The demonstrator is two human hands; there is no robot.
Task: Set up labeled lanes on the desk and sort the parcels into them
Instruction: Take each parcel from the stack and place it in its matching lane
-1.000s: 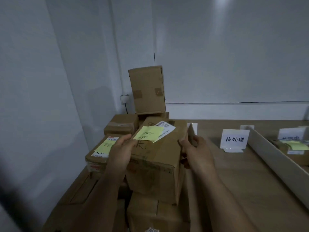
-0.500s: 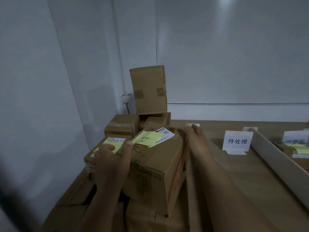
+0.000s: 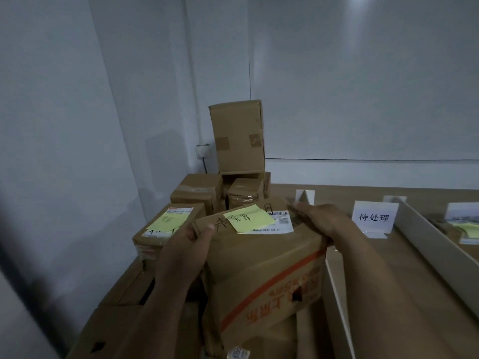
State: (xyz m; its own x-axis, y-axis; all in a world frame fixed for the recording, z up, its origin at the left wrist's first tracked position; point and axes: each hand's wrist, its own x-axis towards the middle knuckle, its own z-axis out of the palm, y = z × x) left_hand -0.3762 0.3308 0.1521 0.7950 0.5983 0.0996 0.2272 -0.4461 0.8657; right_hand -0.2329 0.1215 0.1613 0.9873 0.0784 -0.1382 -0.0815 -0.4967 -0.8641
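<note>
Both hands, left hand (image 3: 186,244) and right hand (image 3: 324,221), clamp the note-tagged parcel (image 3: 261,265) left of the lane sign (image 3: 373,218), tilting its note readable for sorting.

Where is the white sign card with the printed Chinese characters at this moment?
In the head view, the white sign card stands on the wooden desk right of centre, just beyond the right hand, between two white dividers.

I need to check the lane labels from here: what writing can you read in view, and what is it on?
"待处理": white sign card standing on the desk.
Yellow note on the held box: handwriting, unreadable.
Shipping label beside it: too small.
Orange print on the box front: upside down, blurred.
Left box's label: blurred.
</note>
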